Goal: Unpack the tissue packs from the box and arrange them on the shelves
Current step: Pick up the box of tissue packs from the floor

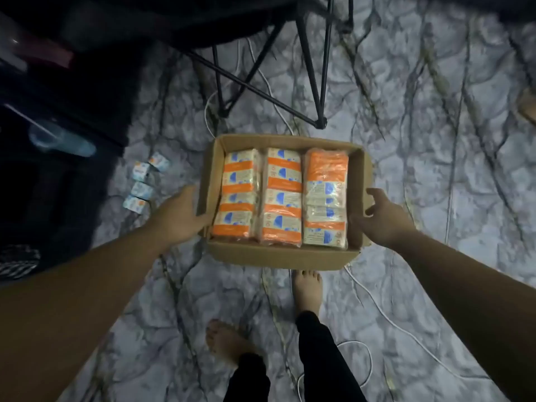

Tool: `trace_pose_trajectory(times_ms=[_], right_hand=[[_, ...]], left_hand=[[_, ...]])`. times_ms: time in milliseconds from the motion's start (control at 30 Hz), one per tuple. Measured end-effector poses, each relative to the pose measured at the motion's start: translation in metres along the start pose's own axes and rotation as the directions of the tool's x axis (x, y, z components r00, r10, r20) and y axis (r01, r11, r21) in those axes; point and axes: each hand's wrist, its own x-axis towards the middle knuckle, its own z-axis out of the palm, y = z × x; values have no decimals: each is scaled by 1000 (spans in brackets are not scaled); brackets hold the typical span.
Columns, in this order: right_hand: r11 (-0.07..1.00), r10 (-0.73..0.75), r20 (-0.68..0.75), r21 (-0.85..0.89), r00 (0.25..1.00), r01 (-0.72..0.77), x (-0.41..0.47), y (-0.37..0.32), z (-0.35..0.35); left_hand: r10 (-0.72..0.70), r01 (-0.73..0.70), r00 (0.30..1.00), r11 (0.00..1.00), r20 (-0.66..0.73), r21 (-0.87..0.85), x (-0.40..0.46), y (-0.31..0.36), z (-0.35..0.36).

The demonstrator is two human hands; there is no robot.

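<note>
— Fingers first! What are they doing?

— On the left hand the fingers are straight and lie flat against the left wall of the box. They press on it and pinch nothing.

— And inside the box?

— Tissue packs, orange and white, in three rows. Each row runs long-ways, from the person's side to the far side. The box looks full, so I think no pack has come out of it yet.

— What about the other hand?

— The right hand is at the right wall of the box. Its fingers are bent loosely, with a gap between finger and thumb. I cannot see them hold anything, and I cannot tell if they touch the cardboard.

— So which way are the packs from the fingers?

— In between! The box sits on the floor between both hands, just past the bare feet. The left hand is closer, since it already touches.

— What comes next, do you think?

— Maybe lifting the whole box, or reaching in for a row. The shelves are too dark to see.
</note>
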Motion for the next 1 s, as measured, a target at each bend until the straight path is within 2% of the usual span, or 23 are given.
trace_pose_trajectory(times_ms=[233, 400, 567, 733, 1000], right_hand=[[989, 130, -53, 78, 990, -126, 59, 43, 26], [983, 118, -30, 144, 993, -113, 81, 49, 29], [984, 70, -47, 169, 996, -61, 92, 43, 30], [979, 52, -57, 201, 997, -40, 92, 38, 29], [993, -43, 21, 113, 999, 41, 71, 12, 16]], left_hand=[[-4, 9, 999, 987, 35, -162, 56, -1, 34], [25, -47, 996, 967, -91, -250, 82, -15, 47], [86, -122, 983, 966, -163, -229, 99, -27, 50], [144, -202, 971, 922, -191, -332, 100, -36, 50], [68, -132, 986, 877, -151, -462, 54, -75, 48]])
